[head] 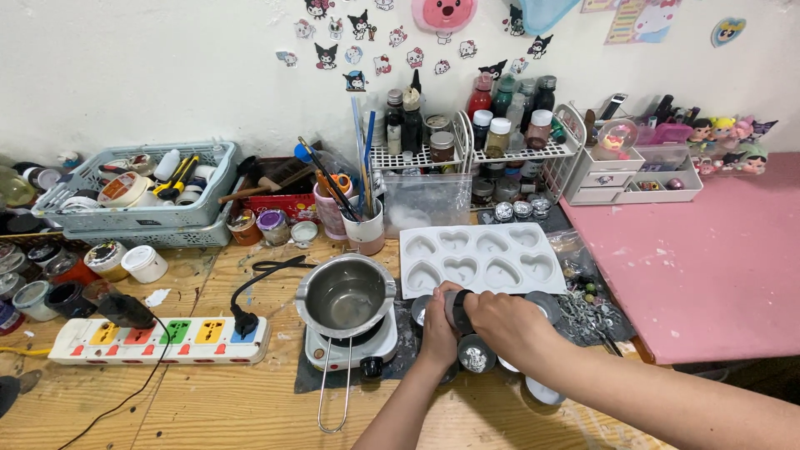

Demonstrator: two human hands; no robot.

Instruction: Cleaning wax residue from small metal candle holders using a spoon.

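Jar [457, 310]: small, dark, held over round tins [475, 354] in front of the heart mould [479, 257]. Left hand [440, 329] grips the body; right hand [508, 323] closes on the lid. Step judged: unscrewing. Next move requires firm counter-grip, jar upright.

You are at a home craft corner, a hobby workshop set up against a white wall dotted with cartoon stickers [358, 50]. The wooden counter [217, 400] carries a small hot plate [350, 346] with a metal melting pot [346, 296], a white heart-shaped mould [482, 257] and a colourful power strip [158, 340]. Behind them you have a wire rack of bottles [500, 125], cups of brushes and tools [350, 208], baskets of tape and jars [133, 192], and little figurines [729, 137] beside a pink mat [708, 267].
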